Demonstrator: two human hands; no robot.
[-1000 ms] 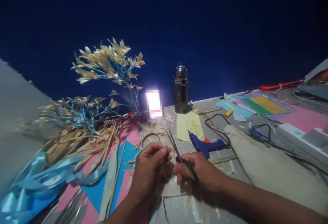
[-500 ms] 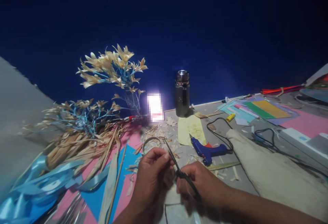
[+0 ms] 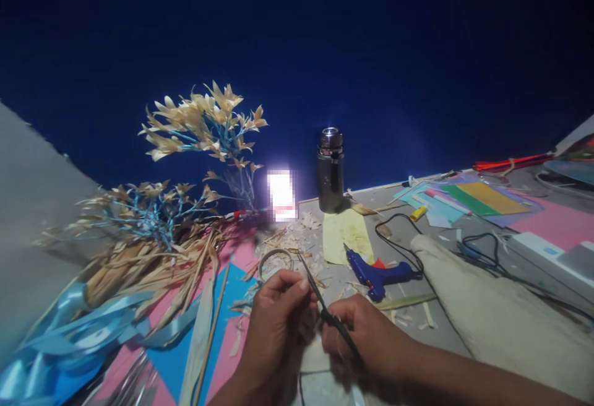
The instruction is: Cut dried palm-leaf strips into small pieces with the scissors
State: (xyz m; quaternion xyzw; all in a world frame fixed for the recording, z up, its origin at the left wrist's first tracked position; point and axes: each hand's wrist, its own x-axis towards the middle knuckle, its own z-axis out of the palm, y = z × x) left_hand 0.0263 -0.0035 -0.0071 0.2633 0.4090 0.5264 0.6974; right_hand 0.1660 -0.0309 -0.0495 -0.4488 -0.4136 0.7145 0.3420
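My right hand (image 3: 359, 335) is wrapped round the black handles of a pair of scissors (image 3: 330, 318), whose blades point up and to the left and look closed. Beside the blades, my left hand (image 3: 281, 313) is pinched, thumb against fingers; whatever small piece it holds is too small to make out. The blades pass close by the left fingertips. Just beyond my left hand lies a roll of tape (image 3: 275, 259) on its side, among pale husk scraps (image 3: 306, 220). A blue glue gun (image 3: 380, 273) rests on the table past my right hand.
At the left stand dried-husk flowers (image 3: 199, 124) on blue stems, above husk strips (image 3: 153, 270) and light-blue ribbon (image 3: 93, 325). A dark flask (image 3: 330, 171) stands at the back by a bright light (image 3: 281, 194). To the right are a beige cloth (image 3: 501, 319), cords and coloured sheets (image 3: 482, 198).
The scissors' blades, apart at first, have come together near my left fingertips. The whole view has shifted slightly; my left hand stays pinched.
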